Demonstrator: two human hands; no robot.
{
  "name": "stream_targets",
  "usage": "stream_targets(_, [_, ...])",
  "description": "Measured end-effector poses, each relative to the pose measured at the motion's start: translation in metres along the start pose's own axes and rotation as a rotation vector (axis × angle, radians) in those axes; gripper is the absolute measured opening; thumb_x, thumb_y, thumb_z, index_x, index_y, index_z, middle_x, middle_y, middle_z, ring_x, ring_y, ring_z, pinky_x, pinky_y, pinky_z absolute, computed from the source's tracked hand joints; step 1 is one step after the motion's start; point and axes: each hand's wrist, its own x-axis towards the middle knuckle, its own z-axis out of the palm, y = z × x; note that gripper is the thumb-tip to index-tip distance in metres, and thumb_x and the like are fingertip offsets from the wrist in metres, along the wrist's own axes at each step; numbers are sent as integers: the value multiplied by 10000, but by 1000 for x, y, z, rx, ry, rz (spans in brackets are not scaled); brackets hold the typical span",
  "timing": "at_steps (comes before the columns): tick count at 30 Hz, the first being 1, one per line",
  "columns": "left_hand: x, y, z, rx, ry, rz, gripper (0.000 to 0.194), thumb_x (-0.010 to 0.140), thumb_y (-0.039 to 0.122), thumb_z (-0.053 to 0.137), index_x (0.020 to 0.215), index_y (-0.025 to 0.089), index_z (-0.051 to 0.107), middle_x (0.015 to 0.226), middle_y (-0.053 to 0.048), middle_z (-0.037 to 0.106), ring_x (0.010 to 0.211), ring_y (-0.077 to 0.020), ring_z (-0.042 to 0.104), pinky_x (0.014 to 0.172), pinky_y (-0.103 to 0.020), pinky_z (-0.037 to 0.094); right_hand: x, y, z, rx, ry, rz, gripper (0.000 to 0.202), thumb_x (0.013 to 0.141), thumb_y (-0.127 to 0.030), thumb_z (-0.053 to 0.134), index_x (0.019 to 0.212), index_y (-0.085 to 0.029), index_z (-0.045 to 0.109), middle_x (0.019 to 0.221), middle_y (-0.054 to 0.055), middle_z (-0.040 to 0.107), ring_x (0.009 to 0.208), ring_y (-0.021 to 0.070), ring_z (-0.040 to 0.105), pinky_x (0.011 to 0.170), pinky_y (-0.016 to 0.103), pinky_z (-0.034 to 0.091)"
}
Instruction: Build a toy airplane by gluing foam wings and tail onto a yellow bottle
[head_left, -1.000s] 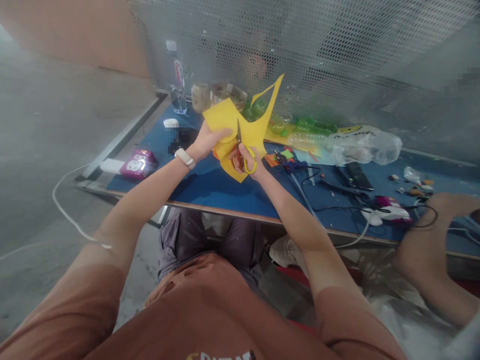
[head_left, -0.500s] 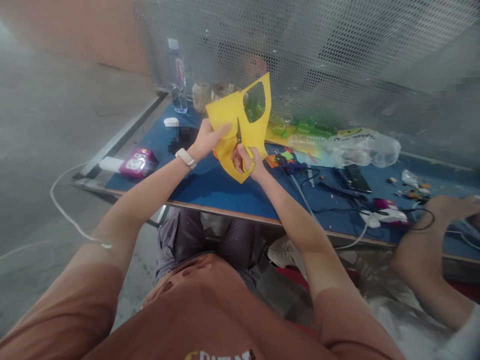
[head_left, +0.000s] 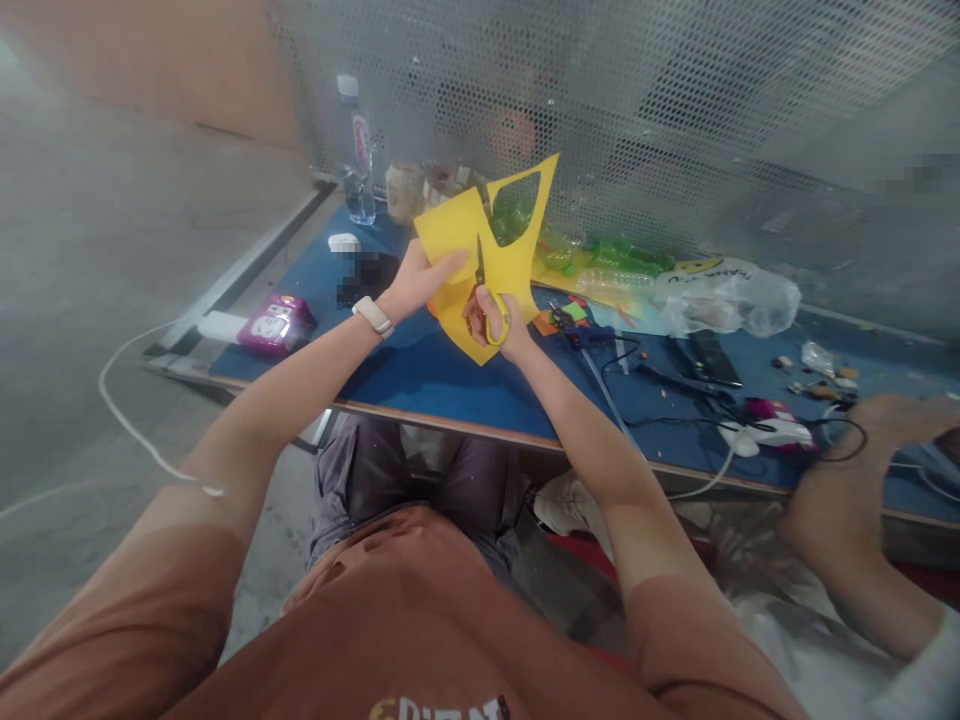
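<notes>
A perforated metal panel (head_left: 585,100) spans the top of the frame, behind a blue tabletop (head_left: 427,375) that runs from the left of the frame to its right edge. Another person's bent arm (head_left: 840,500) reaches in at lower right. Near the centre, a yellow sheet (head_left: 516,262) is held up above the tabletop, tilted, with a large rounded opening in its upper right part. A crumpled clear bag (head_left: 727,300) lies right of centre, and a water bottle (head_left: 358,160) stands at upper left. The left hand (head_left: 416,280) grips the sheet's left side, thumb across the front. The right hand (head_left: 491,315) is closed round the yellow-handled scissors (head_left: 481,268), blades pointing up the frame against the sheet; how far they bite into it is hard to make out.
</notes>
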Motion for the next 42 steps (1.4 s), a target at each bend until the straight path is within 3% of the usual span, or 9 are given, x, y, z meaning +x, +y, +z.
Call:
stream_targets(4, [-1,-3,0,-26,32,-26,615,880,706,1154,1123,227,855,1190,-145,895,1476,-471,861,1309,-672,740,-1,-4,0,-33,5,13,924,1024,-1128,801,715,-263,702,466,-31,528,390,128,487,405,267,422])
stream_targets(10, [3,-9,-5,-2,-4,-18,612,880,718,1164,1068,234,840,1110,-100,864,1373,-433,891,1227,-611,785,3,-2,3,13,7,69,884,1076,-1058,821,714,-274,627,477,-48,511,363,120,484,367,251,370])
stream_targets(15, [4,-14,-7,-43,36,-60,500,927,555,1169,1063,225,819,1110,-101,837,1429,-439,877,1227,-584,781,1,-4,5,10,20,57,909,1053,-1095,805,705,-284,589,487,-51,506,381,119,501,376,246,372])
stream_targets(19, [7,-17,-8,-34,47,-63,494,937,557,1159,1091,233,819,1138,-86,841,1441,-430,876,1225,-569,783,0,-7,4,-6,16,53,898,1059,-1083,812,714,-297,550,513,-52,516,395,112,485,379,256,392])
stream_targets(26, [5,-8,-5,-116,63,-113,461,892,380,1191,1093,195,820,1170,-124,847,1522,-478,843,1266,-605,759,0,-7,0,-14,-3,68,897,1113,-1069,756,723,-282,576,522,-41,533,399,112,507,386,259,392])
stream_targets(31, [3,-5,-5,-83,47,-107,485,904,450,1190,1136,220,832,1210,-111,867,1548,-481,838,1268,-627,770,0,-11,2,-23,18,81,888,1061,-1066,833,732,-294,541,510,-50,522,396,113,489,377,257,379])
stream_targets(36, [5,-7,-7,-133,88,-106,425,973,416,1154,1085,211,798,1148,-109,833,1509,-484,865,1185,-595,808,-1,-10,0,-10,15,83,862,1068,-1016,880,748,-298,527,524,-58,509,399,109,474,378,261,391])
stream_targets(42, [8,-13,-10,-94,89,-114,431,1028,511,1102,1164,223,811,1155,-95,840,1459,-461,882,1138,-574,835,3,-3,-2,-8,2,74,893,1111,-1040,798,711,-283,541,541,-45,514,403,95,488,385,254,383])
